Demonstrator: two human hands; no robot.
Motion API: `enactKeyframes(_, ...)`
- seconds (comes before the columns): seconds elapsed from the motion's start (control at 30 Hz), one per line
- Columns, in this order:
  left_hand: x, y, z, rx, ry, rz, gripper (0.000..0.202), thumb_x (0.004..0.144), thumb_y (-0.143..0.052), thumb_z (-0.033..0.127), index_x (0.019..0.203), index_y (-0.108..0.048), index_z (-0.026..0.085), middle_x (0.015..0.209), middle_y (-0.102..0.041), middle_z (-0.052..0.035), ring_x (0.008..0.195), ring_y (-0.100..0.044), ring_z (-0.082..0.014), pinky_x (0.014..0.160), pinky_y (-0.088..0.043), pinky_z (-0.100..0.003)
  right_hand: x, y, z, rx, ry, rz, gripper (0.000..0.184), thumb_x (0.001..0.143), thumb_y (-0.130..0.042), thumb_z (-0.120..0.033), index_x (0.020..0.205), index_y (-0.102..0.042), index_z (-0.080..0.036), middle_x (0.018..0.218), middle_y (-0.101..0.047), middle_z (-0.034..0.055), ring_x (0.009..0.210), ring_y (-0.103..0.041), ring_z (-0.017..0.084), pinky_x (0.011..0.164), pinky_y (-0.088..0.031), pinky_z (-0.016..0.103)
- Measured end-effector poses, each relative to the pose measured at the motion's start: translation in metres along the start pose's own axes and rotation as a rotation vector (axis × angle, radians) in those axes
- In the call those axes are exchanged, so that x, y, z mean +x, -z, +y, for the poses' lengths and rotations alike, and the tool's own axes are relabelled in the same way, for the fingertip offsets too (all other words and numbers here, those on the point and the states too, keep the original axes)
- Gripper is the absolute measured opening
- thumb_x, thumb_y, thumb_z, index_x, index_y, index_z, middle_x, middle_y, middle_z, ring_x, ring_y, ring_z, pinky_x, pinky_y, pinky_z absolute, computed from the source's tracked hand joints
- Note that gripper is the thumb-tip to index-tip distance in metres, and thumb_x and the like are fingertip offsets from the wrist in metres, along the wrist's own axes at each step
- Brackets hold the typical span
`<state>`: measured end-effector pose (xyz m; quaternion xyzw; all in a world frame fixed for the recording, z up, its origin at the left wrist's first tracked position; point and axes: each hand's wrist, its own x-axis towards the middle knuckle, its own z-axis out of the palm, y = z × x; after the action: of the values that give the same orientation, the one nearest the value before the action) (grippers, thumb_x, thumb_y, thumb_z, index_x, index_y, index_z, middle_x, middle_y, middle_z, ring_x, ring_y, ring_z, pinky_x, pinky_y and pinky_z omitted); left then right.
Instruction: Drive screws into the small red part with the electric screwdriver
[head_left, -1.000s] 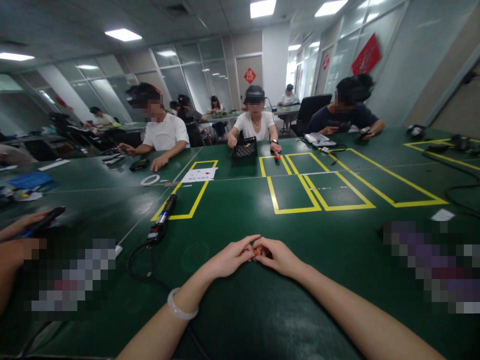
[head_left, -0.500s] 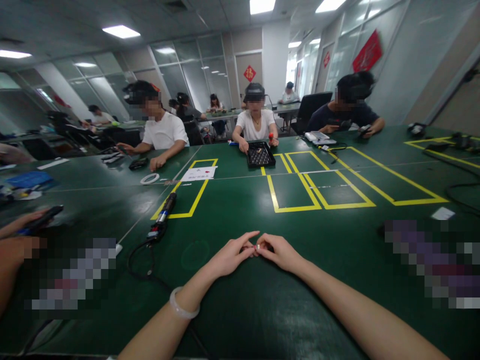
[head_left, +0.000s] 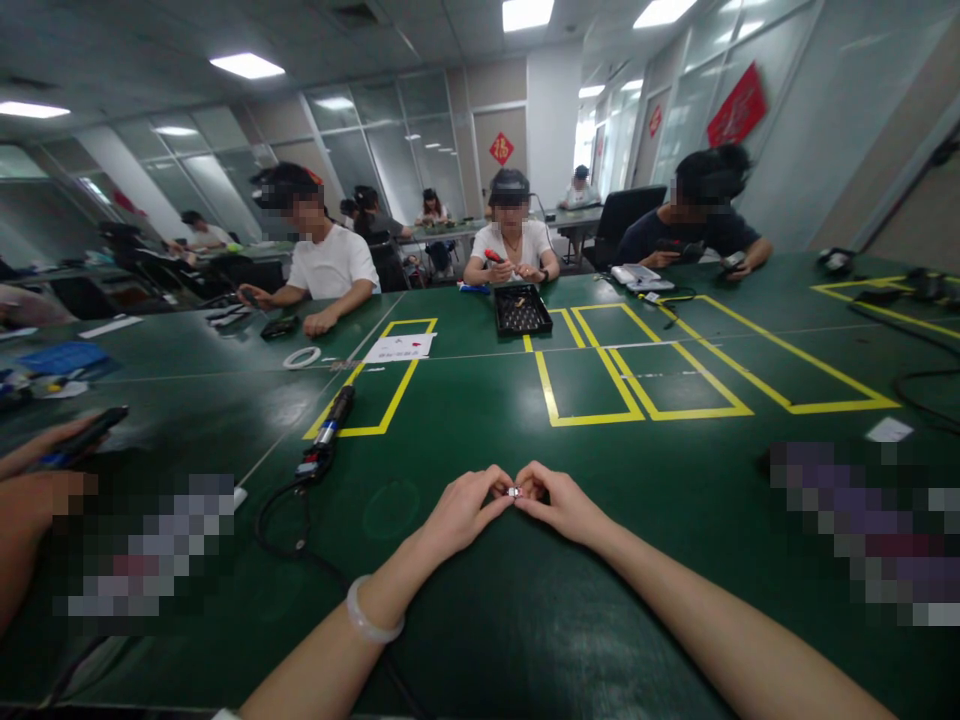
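Over the middle of the green table [head_left: 480, 600], my two hands meet fingertip to fingertip. Between them is a small white and reddish piece [head_left: 514, 492], too small to name. My left hand [head_left: 469, 508] pinches it from the left, thumb and fingers together. From the right, my right hand [head_left: 559, 502] pinches the same piece. The fingers hide most of it. A pale bracelet [head_left: 371, 615] circles my left wrist.
An electric screwdriver [head_left: 328, 432] with a black cable lies left of my hands. Yellow tape rectangles [head_left: 592, 418] mark the table beyond. Across it, a person sits behind a black tray [head_left: 523, 310] of small parts. At left is another person's hand [head_left: 56, 440] holding a dark device.
My left fingers have curled in, and the small piece shows more white between both hands. Across the table, the person's hands have lifted off the tray, one with a red-handled tool.
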<state>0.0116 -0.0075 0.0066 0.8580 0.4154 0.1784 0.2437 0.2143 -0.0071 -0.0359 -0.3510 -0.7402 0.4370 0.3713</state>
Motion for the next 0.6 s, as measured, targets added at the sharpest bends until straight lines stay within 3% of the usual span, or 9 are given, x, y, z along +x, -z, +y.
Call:
enactKeyframes(0.17, 0.003, 0.012, -0.011, 0.023, -0.001, 0.023, 0.023, 0.091, -0.047, 0.042, 0.096, -0.058, 0.022, 0.091, -0.065, -0.0003, 0.086, -0.061, -0.0154, 0.079, -0.044, -0.027, 0.001, 0.001, 0.0, -0.008, -0.019, 0.027, 0.013, 0.088, -0.058, -0.029, 0.093, -0.056, -0.017, 0.077, -0.059, -0.0007, 0.067, -0.054, 0.012, 0.063, -0.043, 0.022)
enactKeyframes(0.23, 0.004, 0.027, -0.028, 0.086, 0.033, 0.09, 0.026, 0.092, -0.043, 0.043, 0.096, -0.058, 0.022, 0.094, -0.065, -0.0014, 0.088, -0.06, -0.0164, 0.081, -0.044, -0.029, 0.002, 0.002, 0.001, -0.011, -0.042, 0.052, 0.014, 0.088, -0.059, -0.03, 0.092, -0.056, -0.017, 0.076, -0.059, -0.0007, 0.066, -0.053, 0.012, 0.061, -0.042, 0.022)
enactKeyframes(0.33, -0.004, 0.06, -0.07, 0.265, 0.162, 0.245, 0.031, 0.092, -0.041, 0.044, 0.108, -0.056, 0.021, 0.107, -0.063, -0.0053, 0.1, -0.058, -0.0204, 0.088, -0.044, -0.033, 0.002, 0.003, 0.003, -0.014, -0.052, 0.064, 0.014, 0.087, -0.06, -0.03, 0.092, -0.057, -0.017, 0.077, -0.06, -0.0001, 0.066, -0.054, 0.012, 0.062, -0.042, 0.022)
enactKeyframes(0.4, -0.018, 0.083, -0.105, 0.449, 0.322, 0.355, 0.038, 0.09, -0.043, 0.043, 0.117, -0.053, 0.019, 0.118, -0.059, -0.0098, 0.11, -0.054, -0.0255, 0.095, -0.042, -0.039, 0.001, 0.003, 0.004, -0.02, -0.052, 0.056, 0.014, 0.086, -0.06, -0.03, 0.092, -0.058, -0.018, 0.078, -0.061, 0.0002, 0.067, -0.054, 0.012, 0.062, -0.042, 0.023)
enactKeyframes(0.5, -0.047, 0.112, -0.153, 0.699, 0.682, 0.467, 0.053, 0.086, -0.048, 0.044, 0.129, -0.046, 0.013, 0.134, -0.048, -0.018, 0.121, -0.046, -0.0348, 0.097, -0.039, -0.047, 0.001, 0.003, 0.004, -0.025, -0.053, 0.043, 0.015, 0.086, -0.061, -0.031, 0.092, -0.059, -0.018, 0.077, -0.061, 0.0, 0.067, -0.055, 0.012, 0.062, -0.042, 0.023)
enactKeyframes(0.6, -0.073, 0.127, -0.187, 0.719, 0.984, 0.415, 0.063, 0.082, -0.049, 0.05, 0.129, -0.046, 0.009, 0.131, -0.049, -0.0239, 0.114, -0.05, -0.0404, 0.086, -0.045, -0.049, 0.001, 0.003, 0.003, -0.025, -0.058, 0.038, 0.014, 0.086, -0.061, -0.03, 0.092, -0.06, -0.017, 0.076, -0.06, -0.0001, 0.067, -0.055, 0.012, 0.063, -0.043, 0.023)
